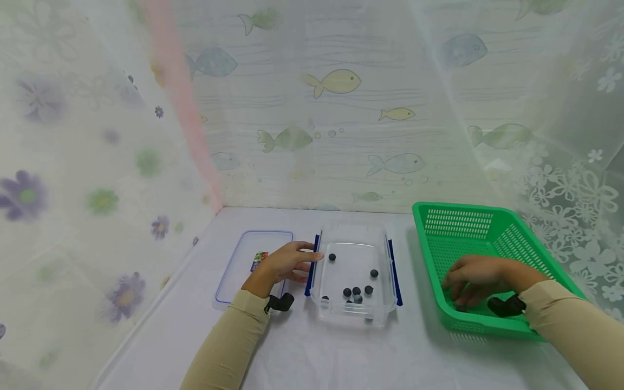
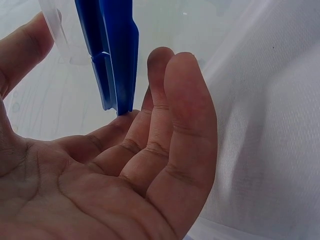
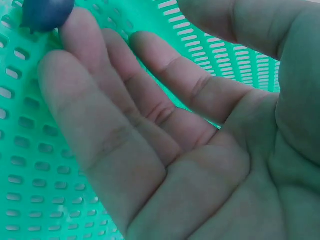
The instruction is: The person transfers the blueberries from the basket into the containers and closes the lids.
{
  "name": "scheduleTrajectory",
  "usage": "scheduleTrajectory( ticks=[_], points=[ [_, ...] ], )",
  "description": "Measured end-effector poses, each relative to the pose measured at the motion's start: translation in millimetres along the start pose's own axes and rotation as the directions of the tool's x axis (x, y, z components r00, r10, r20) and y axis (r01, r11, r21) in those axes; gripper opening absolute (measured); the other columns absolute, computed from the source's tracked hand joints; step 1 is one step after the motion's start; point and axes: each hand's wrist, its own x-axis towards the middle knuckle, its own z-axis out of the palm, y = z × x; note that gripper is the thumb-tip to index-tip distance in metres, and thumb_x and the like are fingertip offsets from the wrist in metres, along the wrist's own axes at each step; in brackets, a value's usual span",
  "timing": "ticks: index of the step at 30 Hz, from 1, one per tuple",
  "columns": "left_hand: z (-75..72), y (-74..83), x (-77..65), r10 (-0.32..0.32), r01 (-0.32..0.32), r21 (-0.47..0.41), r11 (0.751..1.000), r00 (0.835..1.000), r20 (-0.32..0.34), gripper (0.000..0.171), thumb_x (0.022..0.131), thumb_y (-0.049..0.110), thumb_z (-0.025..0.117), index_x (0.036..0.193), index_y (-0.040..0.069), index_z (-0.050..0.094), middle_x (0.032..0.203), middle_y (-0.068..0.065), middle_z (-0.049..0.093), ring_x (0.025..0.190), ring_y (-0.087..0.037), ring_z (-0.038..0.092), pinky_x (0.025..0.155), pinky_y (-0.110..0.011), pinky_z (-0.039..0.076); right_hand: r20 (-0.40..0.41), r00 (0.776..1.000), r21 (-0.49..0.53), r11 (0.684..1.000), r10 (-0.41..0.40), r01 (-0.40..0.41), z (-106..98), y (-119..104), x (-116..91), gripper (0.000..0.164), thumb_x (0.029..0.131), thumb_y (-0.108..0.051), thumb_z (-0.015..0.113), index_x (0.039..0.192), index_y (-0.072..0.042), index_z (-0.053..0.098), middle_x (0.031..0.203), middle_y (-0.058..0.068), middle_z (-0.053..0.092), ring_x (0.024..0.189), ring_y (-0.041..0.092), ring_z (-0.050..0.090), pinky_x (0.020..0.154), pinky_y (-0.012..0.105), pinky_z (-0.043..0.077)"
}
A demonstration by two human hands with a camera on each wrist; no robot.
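My left hand (image 1: 285, 261) is at the left side of a clear plastic container (image 1: 351, 260) with blue side latches, its thumb on the rim. In the left wrist view the fingers (image 2: 187, 100) extend loosely beside the hanging blue latch (image 2: 117, 55). Several blueberries (image 1: 374, 273) lie scattered in the container, most toward its near end. My right hand (image 1: 475, 276) reaches down into a green plastic basket (image 1: 424, 233). A blueberry (image 3: 47, 14) is at its fingertips on the perforated basket floor, and the thumb stands apart from the fingers.
A clear lid with a blue-purple rim (image 1: 234, 260) and a small colourful label (image 1: 259, 261) lies left of the container. White cloth (image 1: 312, 357) covers the table. Curtains printed with fish (image 1: 336, 82) and flowers (image 1: 122, 298) hang behind and at the sides.
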Motion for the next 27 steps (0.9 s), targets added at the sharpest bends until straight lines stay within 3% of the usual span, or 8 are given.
scheduleTrajectory(
  ticks=[2,7,11,18,27],
  points=[
    [0.0,0.2,-0.2,0.0,0.0,-0.002,1.0,1.0,0.002,0.077,0.093,0.044,0.076,0.154,0.011,0.043,0.123,-0.014,0.072,0.102,-0.026,0.074,0.085,-0.044,0.064,0.004,1.0,-0.014,1.0,-0.006,0.006,0.9,-0.2,0.9,0.039,0.101,-0.023,0.064,0.13,0.003,0.064,0.11,0.019,0.067,0.09,0.029,0.072,0.079,0.044,0.063],
    [0.2,-1.3,0.7,0.0,0.0,-0.003,1.0,1.0,-0.005,0.084,0.088,0.05,0.08,0.154,0.011,0.044,0.123,-0.013,0.072,0.102,-0.026,0.073,0.086,-0.045,0.064,0.059,0.998,-0.075,0.996,-0.036,0.04,3.8,-2.8,1.9,0.025,0.1,-0.02,0.063,0.107,0.002,0.074,0.094,0.016,0.07,0.07,0.022,0.068,0.064,0.038,0.061],
    [0.5,-1.3,0.5,-0.001,0.001,-0.001,1.0,1.0,-0.009,0.087,0.087,0.052,0.081,0.154,0.011,0.044,0.123,-0.013,0.072,0.103,-0.026,0.072,0.086,-0.045,0.064,0.104,0.992,-0.118,0.99,-0.069,0.082,5.6,-4.6,-0.6,0.025,0.099,-0.019,0.063,0.093,0.0,0.077,0.091,0.016,0.071,0.064,0.022,0.067,0.06,0.039,0.06],
    [0.2,1.0,-0.5,-0.004,0.004,-0.006,1.0,1.0,0.003,0.081,0.091,0.047,0.078,0.154,0.01,0.043,0.123,-0.014,0.072,0.102,-0.026,0.073,0.085,-0.045,0.064,0.079,0.996,-0.137,0.989,-0.044,0.054,6.0,-3.8,0.0,0.024,0.098,-0.021,0.063,0.094,-0.002,0.077,0.093,0.016,0.072,0.071,0.026,0.072,0.065,0.042,0.063],
    [-0.1,0.1,0.1,-0.007,0.007,-0.018,1.0,1.0,0.009,0.08,0.092,0.046,0.076,0.155,0.01,0.042,0.12,-0.014,0.073,0.099,-0.025,0.074,0.083,-0.043,0.064,0.115,0.992,-0.094,0.994,-0.048,0.059,6.2,-5.8,-0.1,0.026,0.098,-0.023,0.064,0.094,0.0,0.074,0.091,0.014,0.071,0.072,0.024,0.071,0.067,0.041,0.063]
  ],
)
